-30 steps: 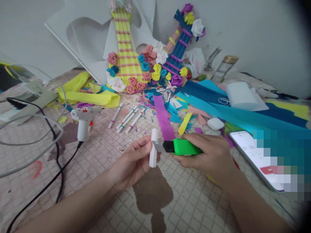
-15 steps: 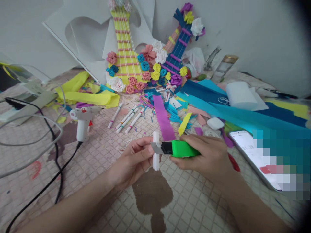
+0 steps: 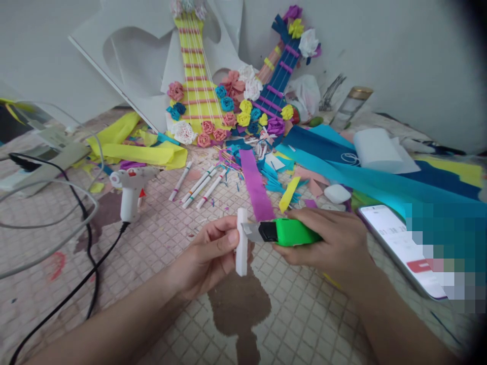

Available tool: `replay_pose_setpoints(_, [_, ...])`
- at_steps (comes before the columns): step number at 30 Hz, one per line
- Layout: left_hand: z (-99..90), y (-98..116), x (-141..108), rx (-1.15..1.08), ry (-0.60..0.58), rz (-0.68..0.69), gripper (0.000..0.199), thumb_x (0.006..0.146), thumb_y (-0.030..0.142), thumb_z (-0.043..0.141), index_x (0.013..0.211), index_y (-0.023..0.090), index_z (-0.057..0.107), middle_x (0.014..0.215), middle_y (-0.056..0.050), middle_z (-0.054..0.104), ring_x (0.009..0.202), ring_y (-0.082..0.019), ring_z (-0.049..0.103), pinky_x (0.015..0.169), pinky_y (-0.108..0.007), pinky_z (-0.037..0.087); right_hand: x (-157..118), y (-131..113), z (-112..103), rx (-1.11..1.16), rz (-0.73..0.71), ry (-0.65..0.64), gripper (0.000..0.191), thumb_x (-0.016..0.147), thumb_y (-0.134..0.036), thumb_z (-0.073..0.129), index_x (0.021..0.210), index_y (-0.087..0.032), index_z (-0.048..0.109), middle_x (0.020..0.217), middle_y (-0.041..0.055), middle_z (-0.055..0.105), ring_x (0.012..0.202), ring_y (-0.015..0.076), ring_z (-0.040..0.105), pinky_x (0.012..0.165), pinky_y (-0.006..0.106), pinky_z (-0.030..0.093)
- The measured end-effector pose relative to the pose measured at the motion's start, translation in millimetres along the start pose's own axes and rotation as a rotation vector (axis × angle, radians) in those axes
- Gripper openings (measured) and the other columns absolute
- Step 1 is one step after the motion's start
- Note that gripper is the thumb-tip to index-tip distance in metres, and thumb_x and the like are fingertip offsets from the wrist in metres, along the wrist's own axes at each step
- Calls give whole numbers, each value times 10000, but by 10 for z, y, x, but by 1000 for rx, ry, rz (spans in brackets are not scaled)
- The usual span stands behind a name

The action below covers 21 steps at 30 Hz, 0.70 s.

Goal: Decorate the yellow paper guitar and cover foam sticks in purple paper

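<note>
Between the thumb and fingers of my left hand [image 3: 209,253] is a narrow white foam strip [image 3: 241,258], held nearly upright. My right hand [image 3: 331,243] is wrapped round a green utility knife [image 3: 294,231] with its blade out. The blade [image 3: 253,231] points left, and its tip is at the right side of the strip, close to my left thumb. Whether the tip touches the foam I cannot tell. Below the strip, a brown patch [image 3: 239,304] shows on the tabletop.
A white glue gun [image 3: 130,195] with its black cord stands at left. Several markers [image 3: 203,185] and a purple paper strip [image 3: 256,185] lie ahead. Behind are a yellow paper guitar [image 3: 196,71] and a blue one [image 3: 279,81]. A phone [image 3: 395,243] lies at right.
The knife has moved right, its blade drawn back from across the strip to the strip's right side. The foam strip has shifted slightly left and down and turned a little.
</note>
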State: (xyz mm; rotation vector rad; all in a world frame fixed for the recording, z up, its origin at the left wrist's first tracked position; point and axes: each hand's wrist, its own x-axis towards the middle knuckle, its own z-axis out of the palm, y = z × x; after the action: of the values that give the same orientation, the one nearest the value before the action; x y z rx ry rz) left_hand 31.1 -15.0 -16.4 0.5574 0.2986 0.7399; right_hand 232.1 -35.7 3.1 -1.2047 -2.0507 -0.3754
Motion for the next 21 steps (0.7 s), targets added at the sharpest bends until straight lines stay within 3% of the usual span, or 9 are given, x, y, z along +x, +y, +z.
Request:
replay_pose_setpoints(10, [2,-20,26,82,46,11,84,747,203,680,794,135,669,604,20,554,555,-48,510,560,-137,463,-5,-33,24,-14,3,10,384,764,-552,558,622,-195,548,476,-7,570,434,139,558,421,275,364])
replay_pose_setpoints(21, [0,-33,-2,77,-12,22,102,743,205,685,807,129,662,626,17,552,576,-50,511,562,-133,457,12,-31,-1,-9,5,30,359,762,-529,576,643,-190,557,503,9,615,426,144,576,403,273,388])
